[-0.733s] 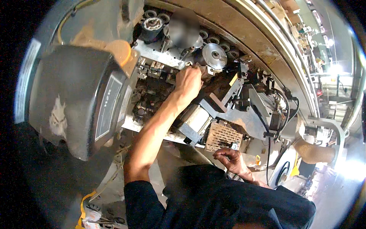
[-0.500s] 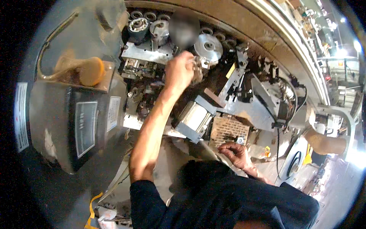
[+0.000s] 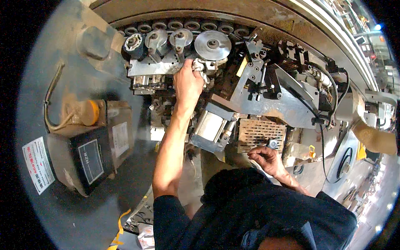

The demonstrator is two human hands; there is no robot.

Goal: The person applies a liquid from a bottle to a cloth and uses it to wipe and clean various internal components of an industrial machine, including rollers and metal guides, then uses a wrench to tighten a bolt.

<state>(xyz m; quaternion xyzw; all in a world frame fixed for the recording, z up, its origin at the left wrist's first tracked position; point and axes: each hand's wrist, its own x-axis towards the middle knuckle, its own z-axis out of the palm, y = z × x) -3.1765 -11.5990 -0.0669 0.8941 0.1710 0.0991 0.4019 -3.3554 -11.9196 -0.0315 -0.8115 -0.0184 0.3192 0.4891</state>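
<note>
My left hand [image 3: 187, 83] reaches far forward into the machine, its fingers closed round a crumpled whitish rag [image 3: 200, 70]. The rag lies against the metal just below a large shiny disc [image 3: 212, 44]. To the left of the hand runs a flat metal plate [image 3: 152, 68] below two smaller discs with posts. My right hand [image 3: 271, 163] hovers at the near edge of a rusty slotted plate [image 3: 260, 135], fingers curled and thumb drawn in. Whatever it may hold is hidden.
Between my forearms stands a silver cylinder block [image 3: 209, 125]. A row of rollers [image 3: 191, 25] lines the machine's back. Brackets and a black cable [image 3: 324, 150] are on the right. At left sits a dark motor box [image 3: 91, 154] with an orange-capped part [image 3: 89, 113].
The whole view has shifted, bringing more of the rollers and discs into sight. My left hand remains below the large disc, with the rag now plainer. My right hand keeps its curl.
</note>
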